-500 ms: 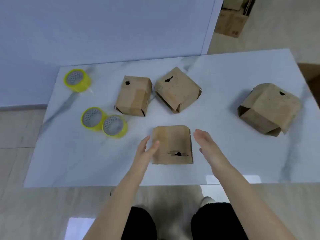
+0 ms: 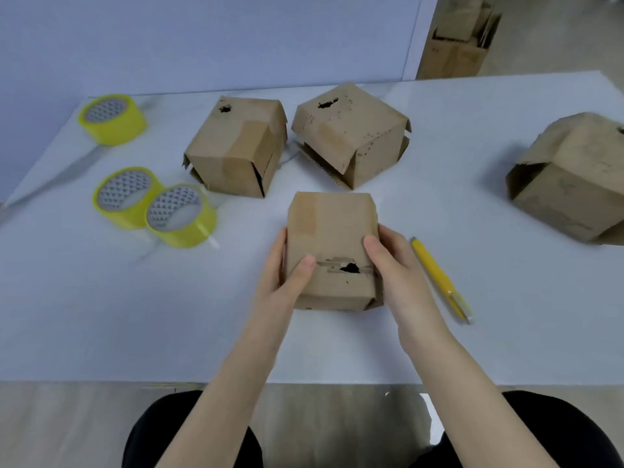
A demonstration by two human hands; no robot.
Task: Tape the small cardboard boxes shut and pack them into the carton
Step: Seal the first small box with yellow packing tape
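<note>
At lower centre the left hand (image 2: pixel 280 282) grips the left side of the small box (image 2: pixel 332 238), thumb on top. The right hand (image 2: pixel 395 268) clasps its right side. The torn top seam probably wants pressing flat and square before any tape goes on. On the white table (image 2: pixel 439 349), yellow tape rolls (image 2: pixel 180 216) lie at left and two more boxes (image 2: pixel 236 146) sit at upper centre. A yellow cutter (image 2: pixel 439 278) lies just right of the right hand, and a fourth box (image 2: pixel 574 177) is at the right edge. Floor cartons (image 2: pixel 456 45) stand at upper right, past a pale wall.

We see matt, scuffed brown cardboard boxes (image 2: pixel 332 251), glossy yellow plastic tape rolls (image 2: pixel 180 216), a smooth white tabletop (image 2: pixel 101 315).
</note>
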